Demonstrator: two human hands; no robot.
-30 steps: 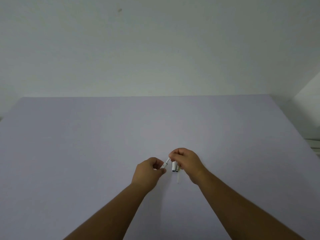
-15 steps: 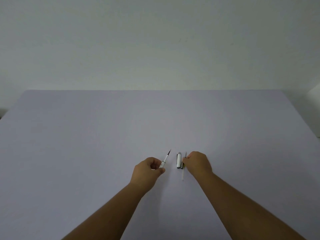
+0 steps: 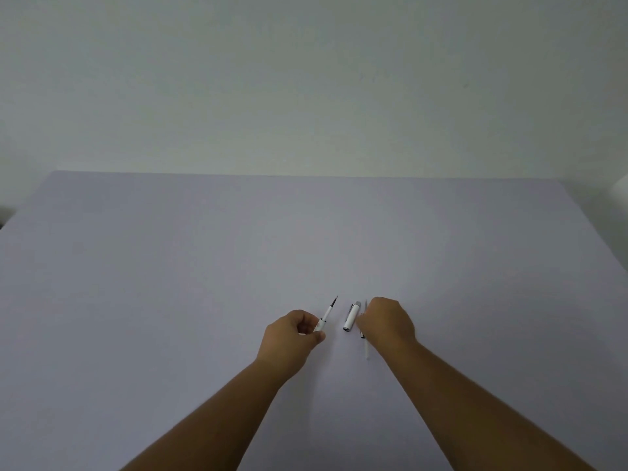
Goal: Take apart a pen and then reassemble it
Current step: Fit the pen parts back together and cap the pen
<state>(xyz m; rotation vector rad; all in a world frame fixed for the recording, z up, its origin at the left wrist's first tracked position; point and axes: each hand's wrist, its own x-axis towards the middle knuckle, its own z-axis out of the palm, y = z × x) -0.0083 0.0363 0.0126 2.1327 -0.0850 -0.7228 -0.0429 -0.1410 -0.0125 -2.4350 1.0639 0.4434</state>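
Observation:
My left hand is closed around the white front section of the pen, whose dark tip points up and away from me. The white pen cap, with a grey end, lies on the table between my hands. My right hand rests knuckles-up just right of the cap. Its fingers are curled on a thin pale refill tube. One end of the tube shows below the hand, and a sliver shows above it. The fingertips are hidden.
A wide lavender table top fills the view, and its far edge meets a plain white wall. The table's right edge runs diagonally at the far right.
A second ago my hands were together with the parts between them. They have since moved apart, the cap now lies on the table, and my right hand has lowered onto the thin tube.

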